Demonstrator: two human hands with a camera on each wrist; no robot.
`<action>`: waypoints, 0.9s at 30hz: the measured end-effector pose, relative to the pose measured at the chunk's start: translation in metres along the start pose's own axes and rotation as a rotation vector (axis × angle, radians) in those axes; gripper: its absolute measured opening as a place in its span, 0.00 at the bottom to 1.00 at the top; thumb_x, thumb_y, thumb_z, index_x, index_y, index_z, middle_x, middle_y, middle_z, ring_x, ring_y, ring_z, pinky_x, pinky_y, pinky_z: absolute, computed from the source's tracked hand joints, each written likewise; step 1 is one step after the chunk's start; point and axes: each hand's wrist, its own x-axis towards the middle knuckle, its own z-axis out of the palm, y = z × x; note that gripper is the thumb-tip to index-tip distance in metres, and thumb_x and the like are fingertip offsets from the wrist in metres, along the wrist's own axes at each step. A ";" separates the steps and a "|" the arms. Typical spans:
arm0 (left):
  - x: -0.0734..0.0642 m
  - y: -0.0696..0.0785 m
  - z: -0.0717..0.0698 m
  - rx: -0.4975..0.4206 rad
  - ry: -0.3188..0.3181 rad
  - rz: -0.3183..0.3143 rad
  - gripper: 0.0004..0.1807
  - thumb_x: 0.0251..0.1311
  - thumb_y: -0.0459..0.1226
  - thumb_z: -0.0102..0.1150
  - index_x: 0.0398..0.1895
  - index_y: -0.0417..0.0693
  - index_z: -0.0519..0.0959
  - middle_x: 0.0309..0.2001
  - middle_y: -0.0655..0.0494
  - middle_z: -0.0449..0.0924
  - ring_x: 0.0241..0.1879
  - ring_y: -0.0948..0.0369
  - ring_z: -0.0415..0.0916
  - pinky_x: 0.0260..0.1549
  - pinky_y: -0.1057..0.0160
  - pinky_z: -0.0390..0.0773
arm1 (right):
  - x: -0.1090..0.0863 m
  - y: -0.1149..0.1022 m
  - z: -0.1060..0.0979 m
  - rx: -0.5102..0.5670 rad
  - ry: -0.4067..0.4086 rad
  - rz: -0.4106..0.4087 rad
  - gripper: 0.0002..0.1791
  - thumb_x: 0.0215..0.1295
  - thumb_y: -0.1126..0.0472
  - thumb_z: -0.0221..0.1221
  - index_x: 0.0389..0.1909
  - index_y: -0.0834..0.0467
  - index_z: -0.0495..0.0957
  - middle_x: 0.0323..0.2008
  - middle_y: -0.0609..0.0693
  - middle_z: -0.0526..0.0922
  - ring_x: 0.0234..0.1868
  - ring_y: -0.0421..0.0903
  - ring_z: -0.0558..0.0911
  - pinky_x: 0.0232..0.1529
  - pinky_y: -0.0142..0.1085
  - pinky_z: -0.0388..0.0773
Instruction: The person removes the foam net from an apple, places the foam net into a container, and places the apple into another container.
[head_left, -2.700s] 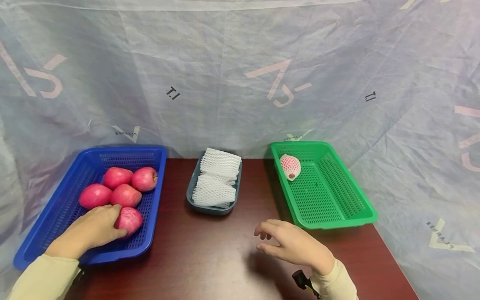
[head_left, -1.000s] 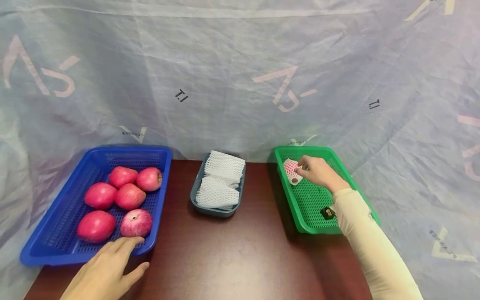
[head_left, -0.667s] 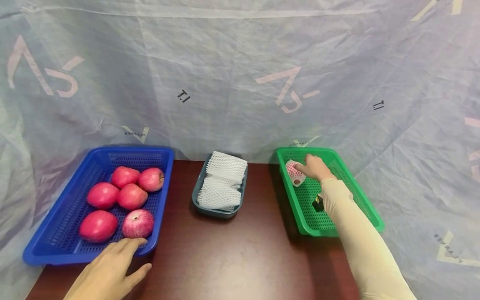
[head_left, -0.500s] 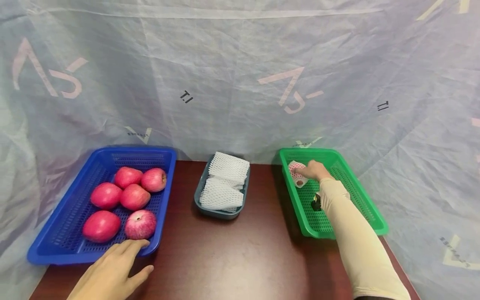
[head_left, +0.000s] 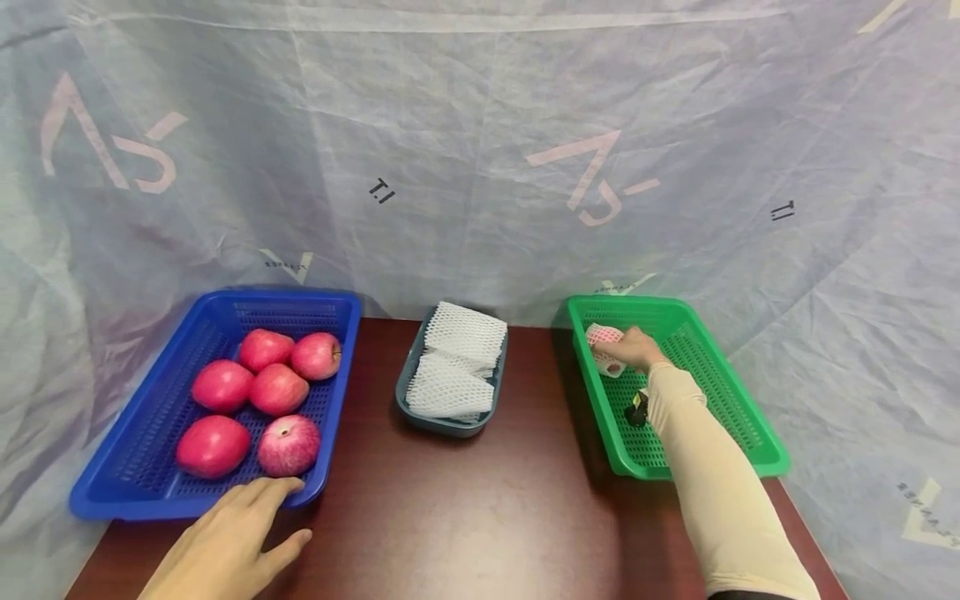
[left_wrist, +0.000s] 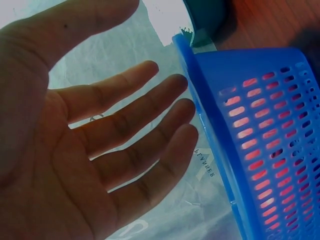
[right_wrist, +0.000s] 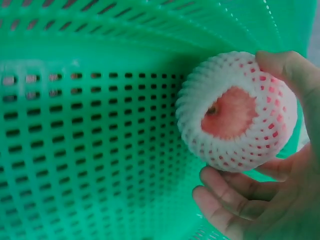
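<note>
Inside the green basket [head_left: 626, 467], at its far left corner, my right hand [head_left: 637, 350] grips an apple in a white foam net [head_left: 606, 354]. The right wrist view shows the thumb [right_wrist: 280, 65] on one side of the netted apple [right_wrist: 235, 112] and curled fingers [right_wrist: 235, 192] on the other. A round patch of bare red skin with the stem end shows through the net's opening. My left hand [head_left: 228, 542], relaxed with nothing in it, hovers at the front rim of the blue basket [head_left: 97, 500]. In that basket lie several bare red apples [head_left: 288, 446].
Between the baskets stands a small dark tray [head_left: 450, 429] of white foam nets [head_left: 453, 383]. All three containers sit on a dark red-brown table [head_left: 465, 517]. A grey printed cloth [head_left: 465, 150] hangs close behind them.
My left hand has let go of an apple in the blue basket and drawn back to its front rim. My right hand has moved from over the table into the green basket, onto the netted apple.
</note>
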 end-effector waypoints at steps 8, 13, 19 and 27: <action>0.001 0.002 0.000 -0.002 0.002 0.005 0.29 0.46 0.51 0.74 0.50 0.50 0.79 0.45 0.55 0.79 0.47 0.52 0.77 0.46 0.45 0.75 | -0.029 -0.003 -0.025 -0.046 0.100 -0.142 0.46 0.60 0.39 0.61 0.60 0.73 0.57 0.44 0.68 0.76 0.46 0.62 0.77 0.42 0.50 0.75; 0.003 0.002 -0.001 -0.008 0.038 0.044 0.28 0.45 0.50 0.75 0.49 0.51 0.79 0.44 0.57 0.80 0.45 0.53 0.78 0.45 0.46 0.76 | -0.065 -0.017 -0.036 -0.071 0.188 -0.279 0.46 0.57 0.44 0.65 0.63 0.71 0.56 0.44 0.66 0.75 0.41 0.58 0.78 0.38 0.49 0.77; 0.003 0.002 -0.001 -0.011 0.078 0.076 0.27 0.43 0.49 0.76 0.48 0.51 0.79 0.43 0.56 0.80 0.44 0.52 0.78 0.45 0.45 0.76 | -0.119 -0.041 -0.032 -0.040 0.210 -0.474 0.42 0.53 0.51 0.70 0.62 0.64 0.61 0.46 0.60 0.76 0.41 0.53 0.79 0.36 0.45 0.78; 0.003 0.003 0.002 -0.016 0.087 0.094 0.28 0.43 0.48 0.76 0.49 0.49 0.79 0.44 0.55 0.80 0.45 0.51 0.78 0.45 0.45 0.75 | -0.197 -0.075 -0.002 -0.037 0.146 -0.686 0.43 0.38 0.54 0.76 0.59 0.52 0.66 0.49 0.42 0.74 0.46 0.39 0.76 0.42 0.39 0.79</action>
